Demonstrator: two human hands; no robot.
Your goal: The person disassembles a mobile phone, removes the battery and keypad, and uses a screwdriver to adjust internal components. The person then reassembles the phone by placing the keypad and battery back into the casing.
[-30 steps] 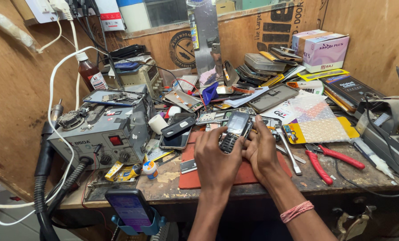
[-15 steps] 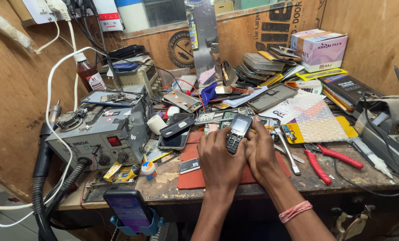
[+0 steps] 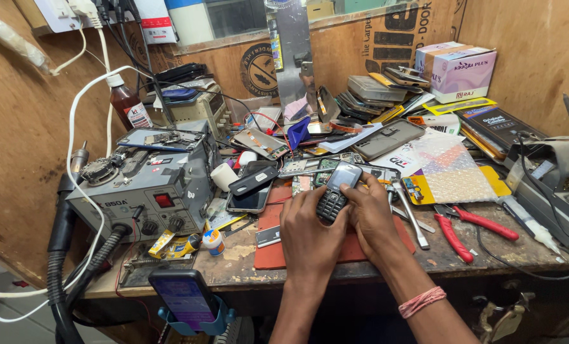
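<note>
I grip a small keypad phone (image 3: 335, 191) in both hands over the red mat (image 3: 273, 248) near the front edge of the bench (image 3: 462, 255): my left hand (image 3: 310, 232) wraps its lower half with fingers curled closed round it, and my right hand (image 3: 372, 216) clasps the other side, thumb on the keys.

Just to the left of my left hand lie a black smartphone (image 3: 249, 200) and a dark phone cover (image 3: 254, 179) on top of it, crowding the mat's left edge. Right of my right hand sit a metal tool (image 3: 410, 213) and red-handled pliers (image 3: 462, 229), near but not touching. A grey rework station (image 3: 144, 191) with its black hose (image 3: 61, 255) fills the bench's left end. A sheet of bubble wrap (image 3: 453, 169) lies on a yellow pad toward the right, and a stack of phones (image 3: 367, 95) leans at the back edge.

The bench is worn wood, boxed in by plywood walls (image 3: 17, 127) with white cables (image 3: 74, 102) hanging down.

A phone in a blue holder (image 3: 185, 299) clips onto the front edge. My palms hide the keypad phone's lower end, and the clutter behind it is too tangled to sort out.
</note>
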